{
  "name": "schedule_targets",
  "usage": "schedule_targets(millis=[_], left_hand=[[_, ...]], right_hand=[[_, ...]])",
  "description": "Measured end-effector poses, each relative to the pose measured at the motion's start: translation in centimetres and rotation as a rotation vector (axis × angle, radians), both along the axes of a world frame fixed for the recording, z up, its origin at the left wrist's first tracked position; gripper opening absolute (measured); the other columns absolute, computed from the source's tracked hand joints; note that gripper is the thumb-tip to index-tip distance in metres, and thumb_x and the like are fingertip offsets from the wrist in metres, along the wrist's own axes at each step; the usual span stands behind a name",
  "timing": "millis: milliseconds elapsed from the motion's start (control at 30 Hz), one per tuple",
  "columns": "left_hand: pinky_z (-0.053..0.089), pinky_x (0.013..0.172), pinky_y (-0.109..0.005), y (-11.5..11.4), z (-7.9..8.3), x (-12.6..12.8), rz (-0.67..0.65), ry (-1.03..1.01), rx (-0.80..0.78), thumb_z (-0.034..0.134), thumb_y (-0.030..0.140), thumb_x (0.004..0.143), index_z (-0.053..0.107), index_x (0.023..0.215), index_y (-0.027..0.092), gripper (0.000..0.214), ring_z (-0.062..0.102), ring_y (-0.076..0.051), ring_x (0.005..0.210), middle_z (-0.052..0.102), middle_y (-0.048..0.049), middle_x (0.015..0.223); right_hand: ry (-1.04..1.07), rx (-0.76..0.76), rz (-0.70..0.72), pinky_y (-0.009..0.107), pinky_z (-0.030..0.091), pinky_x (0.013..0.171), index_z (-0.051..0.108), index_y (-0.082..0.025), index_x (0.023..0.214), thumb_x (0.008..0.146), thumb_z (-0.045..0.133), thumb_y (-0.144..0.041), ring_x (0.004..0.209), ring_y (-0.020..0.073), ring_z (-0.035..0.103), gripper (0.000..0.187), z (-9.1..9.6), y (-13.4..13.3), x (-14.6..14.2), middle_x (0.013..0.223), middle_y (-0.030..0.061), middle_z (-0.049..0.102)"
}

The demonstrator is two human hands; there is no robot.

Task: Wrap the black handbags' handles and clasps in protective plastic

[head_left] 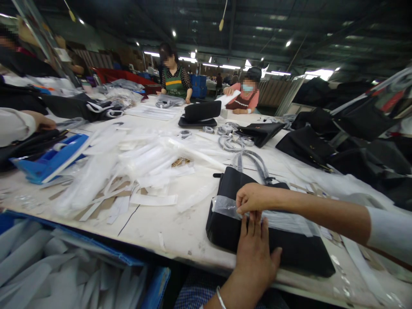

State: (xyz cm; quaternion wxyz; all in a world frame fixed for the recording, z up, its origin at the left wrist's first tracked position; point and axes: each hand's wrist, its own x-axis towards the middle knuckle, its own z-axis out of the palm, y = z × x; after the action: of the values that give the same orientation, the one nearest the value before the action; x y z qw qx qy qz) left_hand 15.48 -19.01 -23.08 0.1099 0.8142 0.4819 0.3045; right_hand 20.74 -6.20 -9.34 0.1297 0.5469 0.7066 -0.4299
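A black handbag [231,184] lies flat near the table's front edge, with grey wrapped handles [254,165] pointing away from me. A clear plastic strip [286,221] runs across its upper part. My left hand [255,253] lies flat on the bag with fingers stretched out, pressing it down. My right hand [252,198] comes in from the right and pinches the plastic strip just above my left fingertips.
Piles of clear plastic sleeves [135,159] and paper strips cover the table's middle. A blue tape dispenser [51,161] sits at left. More black bags [309,146] lie at right and far back. A blue bin [64,266] of white strips is below. Other people work across the table [180,231].
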Motion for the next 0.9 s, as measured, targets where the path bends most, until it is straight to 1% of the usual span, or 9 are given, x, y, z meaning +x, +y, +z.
schedule_targets(millis=[100,200,333,400,467,533,633,800,900], left_hand=[[0.028,0.12,-0.054,0.1,-0.1,0.0,-0.011,-0.012,0.013,0.039,0.054,0.097,0.032,0.15,0.005,0.072,0.024,-0.034,0.147,0.029,-0.0185,0.158],[0.027,0.121,-0.054,0.0,-0.3,0.0,-0.016,-0.018,0.014,0.038,0.054,0.097,0.027,0.152,0.005,0.074,0.022,-0.033,0.148,0.03,-0.0181,0.157],[0.028,0.12,-0.055,-0.1,-0.4,0.0,-0.015,-0.023,0.006,0.041,0.055,0.096,0.022,0.153,0.006,0.077,0.024,-0.034,0.147,0.032,-0.0204,0.156],[0.028,0.12,-0.055,-0.1,-0.4,0.0,-0.01,-0.023,0.007,0.042,0.055,0.096,0.025,0.153,0.007,0.076,0.024,-0.034,0.147,0.032,-0.0196,0.156],[0.028,0.12,-0.056,-0.1,-0.3,0.0,-0.004,-0.014,0.013,0.042,0.054,0.096,0.028,0.152,0.008,0.074,0.024,-0.034,0.147,0.032,-0.0183,0.156],[0.028,0.119,-0.056,0.0,-0.2,-0.1,-0.003,-0.002,0.022,0.042,0.054,0.096,0.031,0.151,0.008,0.073,0.024,-0.034,0.147,0.032,-0.0178,0.157],[0.028,0.119,-0.057,-0.1,-0.1,-0.2,-0.002,0.01,0.032,0.043,0.053,0.096,0.031,0.151,0.008,0.073,0.022,-0.034,0.148,0.029,-0.0172,0.158],[0.029,0.12,-0.057,-0.1,-0.1,-0.3,-0.004,0.042,0.053,0.043,0.052,0.096,0.031,0.151,0.009,0.07,0.021,-0.033,0.148,0.026,-0.0142,0.16],[0.031,0.119,-0.057,-0.1,-0.1,-0.3,0.001,0.062,0.06,0.043,0.053,0.096,0.03,0.152,0.011,0.071,0.022,-0.033,0.148,0.024,-0.0117,0.161]], right_hand=[[0.048,-0.059,-0.085,0.021,0.053,0.051,0.067,-0.018,0.072,0.065,0.075,-0.035,0.06,0.0173,0.069,0.02,-0.2,-0.3,1.1,0.061,0.0002,0.071],[0.129,-0.124,-0.176,0.02,0.053,0.05,0.07,-0.017,0.078,0.063,0.078,-0.04,0.06,0.0162,0.069,0.029,-0.5,-0.7,2.1,0.066,0.0022,0.072],[0.14,-0.069,-0.196,0.021,0.053,0.051,0.069,-0.016,0.08,0.062,0.079,-0.044,0.063,0.0175,0.069,0.034,-1.3,-0.8,3.3,0.071,0.0045,0.074],[0.119,0.009,-0.113,0.021,0.052,0.054,0.07,-0.017,0.08,0.067,0.075,-0.045,0.065,0.0179,0.07,0.031,-2.0,-0.6,3.8,0.073,0.0043,0.075],[0.071,0.114,0.01,0.021,0.05,0.058,0.072,-0.018,0.08,0.072,0.07,-0.044,0.07,0.0179,0.071,0.027,-2.6,-0.2,4.1,0.075,0.0033,0.076],[0.02,0.193,0.089,0.02,0.048,0.06,0.075,-0.019,0.081,0.073,0.069,-0.043,0.074,0.0183,0.071,0.025,-3.0,0.1,4.3,0.076,0.0024,0.076],[-0.034,0.22,0.12,0.021,0.045,0.058,0.078,-0.021,0.082,0.074,0.068,-0.043,0.075,0.0188,0.07,0.025,-3.0,0.5,4.0,0.076,0.0018,0.076],[-0.164,0.285,0.196,0.023,0.038,0.054,0.078,-0.021,0.077,0.071,0.071,-0.037,0.074,0.0199,0.068,0.019,-2.1,1.0,2.7,0.071,0.002,0.073],[-0.216,0.283,0.236,0.024,0.037,0.053,0.076,-0.021,0.076,0.07,0.072,-0.038,0.071,0.0189,0.067,0.018,-1.8,1.2,2.2,0.07,0.0009,0.072]])
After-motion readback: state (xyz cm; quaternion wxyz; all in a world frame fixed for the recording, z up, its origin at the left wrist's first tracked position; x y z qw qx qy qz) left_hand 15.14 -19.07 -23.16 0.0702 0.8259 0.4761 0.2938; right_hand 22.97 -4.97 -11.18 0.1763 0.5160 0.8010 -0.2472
